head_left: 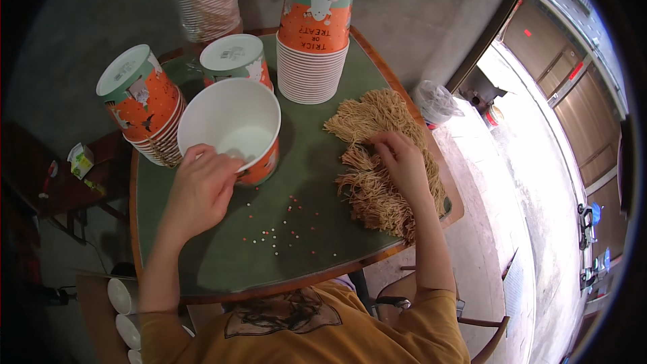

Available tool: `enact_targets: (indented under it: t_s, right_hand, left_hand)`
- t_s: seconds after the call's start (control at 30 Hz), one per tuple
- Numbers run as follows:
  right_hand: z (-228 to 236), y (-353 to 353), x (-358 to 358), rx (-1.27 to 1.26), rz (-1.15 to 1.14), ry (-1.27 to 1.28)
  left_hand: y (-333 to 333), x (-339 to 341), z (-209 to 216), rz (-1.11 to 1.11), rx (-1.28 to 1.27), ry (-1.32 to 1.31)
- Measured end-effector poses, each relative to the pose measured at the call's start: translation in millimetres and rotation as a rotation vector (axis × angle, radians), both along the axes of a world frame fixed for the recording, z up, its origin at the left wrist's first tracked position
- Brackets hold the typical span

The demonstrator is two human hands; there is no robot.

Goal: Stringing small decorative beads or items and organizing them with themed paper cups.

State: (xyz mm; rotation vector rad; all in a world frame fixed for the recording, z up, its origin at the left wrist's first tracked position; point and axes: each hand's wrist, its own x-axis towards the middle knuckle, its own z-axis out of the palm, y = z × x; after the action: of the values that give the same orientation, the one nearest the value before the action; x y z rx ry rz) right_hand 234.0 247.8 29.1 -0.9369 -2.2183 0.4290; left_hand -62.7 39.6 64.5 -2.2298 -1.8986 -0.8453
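My left hand (202,189) grips the near rim of a white-lined paper bucket (232,118), thumb and fingers closed over its edge. The bucket is tilted with its mouth toward me, and the part of its orange outside that shows is low on the right. On the right side of the table lies a large heap of tan twisted cords (374,111). My right hand (403,165) reaches into the heap, its thumb and forefinger pinched together on strands there. How many strands they hold is hidden.
Upside-down stacks of orange and green paper buckets stand at the left (138,94), behind the bucket (232,54) and at the back (315,34). Small white and red dots (273,234) are scattered on the green tabletop (306,182). A tall wrapped stack (205,0) rises behind.
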Motion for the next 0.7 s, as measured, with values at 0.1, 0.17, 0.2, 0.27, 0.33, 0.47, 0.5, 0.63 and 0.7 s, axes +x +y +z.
enact_targets:
  t_s: [0.1,0.17,0.2,0.27,0.33,0.47,0.5,0.63,0.7]
  right_hand:
    - [-18,5,11,0.051,0.07,-0.178]
    - [-31,6,15,0.07,0.155,-0.3]
    - [-34,5,17,0.068,0.156,-0.302]
    - [-39,2,23,0.047,0.157,-0.375]
    - [-49,5,27,0.103,0.091,-0.457]
    - [-48,0,31,0.103,0.036,-0.453]
    - [-44,-1,29,0.104,0.037,-0.455]
    - [-27,-12,23,0.114,0.072,-0.2]
    - [-20,-14,20,0.152,0.08,-0.137]
  left_hand:
    - [-6,-2,-13,-0.001,-0.017,0.06]
    - [-11,-6,-22,0.002,-0.029,0.126]
    - [-14,-8,-27,0.024,-0.019,0.114]
    - [-17,-10,-31,0.043,-0.012,0.099]
    - [-20,-10,-29,0.063,0.004,0.098]
    - [-23,-7,-28,0.072,0.011,0.08]
    - [-23,-5,-27,0.076,0.018,0.053]
    - [-27,4,-22,0.073,0.134,0.036]
    - [-29,10,-18,0.031,0.204,0.055]
